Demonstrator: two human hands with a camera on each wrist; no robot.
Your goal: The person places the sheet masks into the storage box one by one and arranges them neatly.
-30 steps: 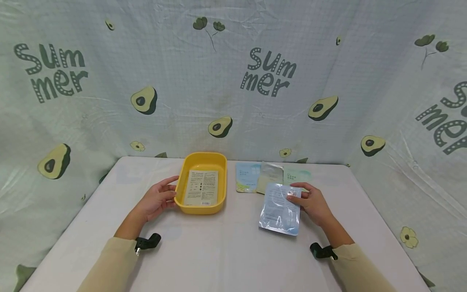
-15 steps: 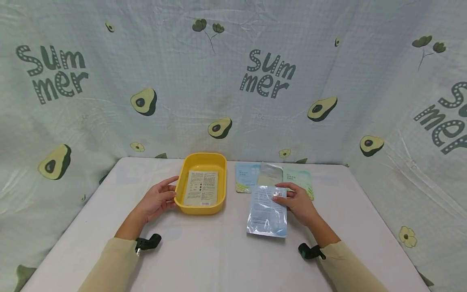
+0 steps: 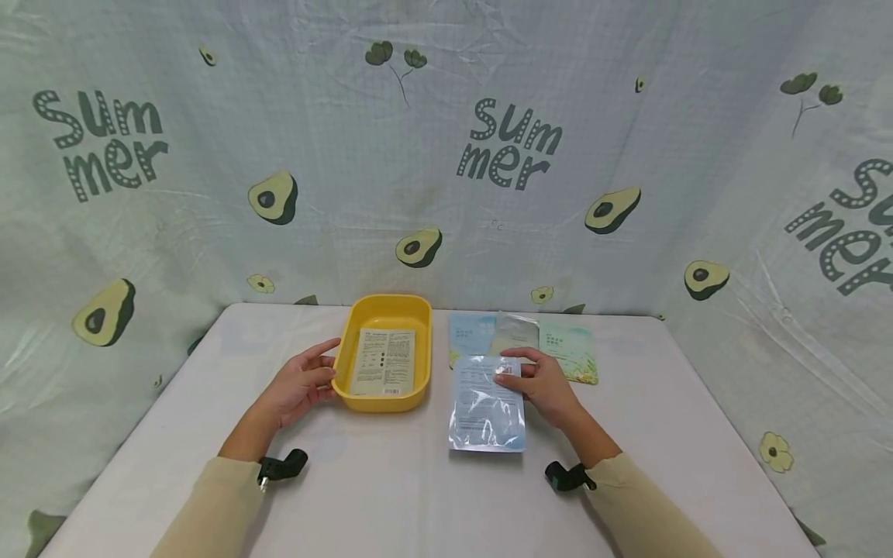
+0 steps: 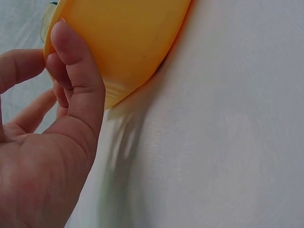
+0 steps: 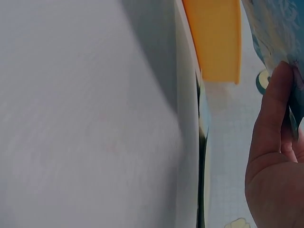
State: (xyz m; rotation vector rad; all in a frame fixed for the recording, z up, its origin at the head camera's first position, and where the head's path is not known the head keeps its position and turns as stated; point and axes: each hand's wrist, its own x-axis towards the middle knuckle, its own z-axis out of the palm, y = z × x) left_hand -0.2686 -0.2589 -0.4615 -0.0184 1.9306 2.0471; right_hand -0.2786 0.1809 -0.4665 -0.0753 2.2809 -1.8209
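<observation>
Right grip (image 3: 549,390) in a pinch on shiny blue packet (image 3: 484,415), left grip (image 3: 296,387) likewise on yellow tray (image 3: 380,404)

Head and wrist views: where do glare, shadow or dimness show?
Head: white glare streaks on the blue packet in the right hand, its print too small to read. Left wrist: dimmer, with a soft shadow on the tabletop beside the yellow tray. Right wrist: also dim, a darker shadow band lying across the tabletop.
</observation>
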